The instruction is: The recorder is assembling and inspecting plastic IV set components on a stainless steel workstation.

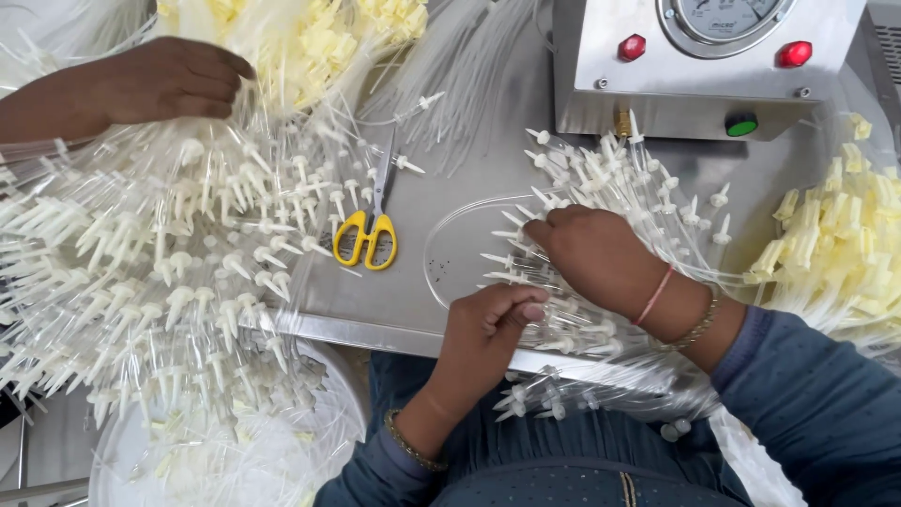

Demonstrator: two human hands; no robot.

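- The person's right hand (591, 253) rests palm down at the centre of the steel counter (450, 188), fingers curled together on a bundle of clear tubes with white spiked tips (610, 178).
- The left hand (488, 329), at 6 o'clock from the right, has its fingers pinched shut on the thin tubing (441, 282) that loops toward 9 o'clock.
- Yellow-handled scissors (368, 235) lie at 9 o'clock of the right hand, well apart.
- A larger heap of the same tipped tubes (169, 282) fills the left side; another person's hand (160, 80) rests on it at 10 o'clock.
- A metal gauge box (704, 75) with red lamps (632, 47) stands at 1 o'clock.
- Pale yellow caps (845, 244) pile at 3 o'clock.
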